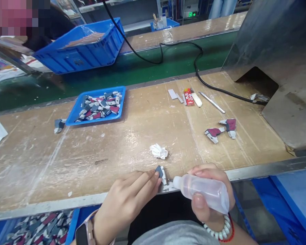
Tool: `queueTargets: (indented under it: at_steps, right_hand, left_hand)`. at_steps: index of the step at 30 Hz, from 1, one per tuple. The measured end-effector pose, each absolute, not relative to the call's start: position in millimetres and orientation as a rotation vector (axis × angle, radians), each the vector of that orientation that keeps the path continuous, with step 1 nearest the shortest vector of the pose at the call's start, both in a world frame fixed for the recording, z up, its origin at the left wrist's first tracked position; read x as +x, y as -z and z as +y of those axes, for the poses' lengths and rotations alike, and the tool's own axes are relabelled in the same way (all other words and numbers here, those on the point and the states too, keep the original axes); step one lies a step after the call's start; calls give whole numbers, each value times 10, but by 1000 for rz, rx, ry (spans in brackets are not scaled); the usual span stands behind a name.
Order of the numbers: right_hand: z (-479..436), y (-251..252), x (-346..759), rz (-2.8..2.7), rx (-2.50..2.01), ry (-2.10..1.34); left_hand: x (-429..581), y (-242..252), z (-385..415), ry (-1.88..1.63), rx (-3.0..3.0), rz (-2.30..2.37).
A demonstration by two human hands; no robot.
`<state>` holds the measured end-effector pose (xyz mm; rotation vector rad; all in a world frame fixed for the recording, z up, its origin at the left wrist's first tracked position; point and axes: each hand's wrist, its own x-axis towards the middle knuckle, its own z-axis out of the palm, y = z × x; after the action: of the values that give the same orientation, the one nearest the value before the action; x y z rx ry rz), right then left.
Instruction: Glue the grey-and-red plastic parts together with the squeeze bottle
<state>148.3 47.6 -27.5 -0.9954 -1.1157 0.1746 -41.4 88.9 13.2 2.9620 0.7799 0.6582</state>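
Note:
My left hand (135,190) presses its fingertips on a small grey and white moulded piece (161,174) near the front edge of the workbench. Part of that piece is hidden under the fingers. In my right hand (211,190) a translucent squeeze bottle (204,191) is gripped, tilted with its white cap pointing left at the piece. The cap sits a little to the right of the piece, close to the bench edge. Just behind the piece lies a crumpled white tissue (158,151). Two maroon, grey and white pieces (228,126) rest on the bench to the right.
A blue tray (95,121) holds many similar pieces, with one piece (58,125) beside it. A red packet (188,97) and a silver pen (211,102) lie behind. A black cable (211,86) runs to a metal housing (277,61). A blue crate (91,54) stands on the green belt.

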Motion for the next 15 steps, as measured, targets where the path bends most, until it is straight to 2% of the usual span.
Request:
queueTargets:
  at_steps: [15]
  right_hand:
    - [499,316,1484,-1159,-934,-265]
  left_hand:
    - [-406,-6,900,-847,2724,815]
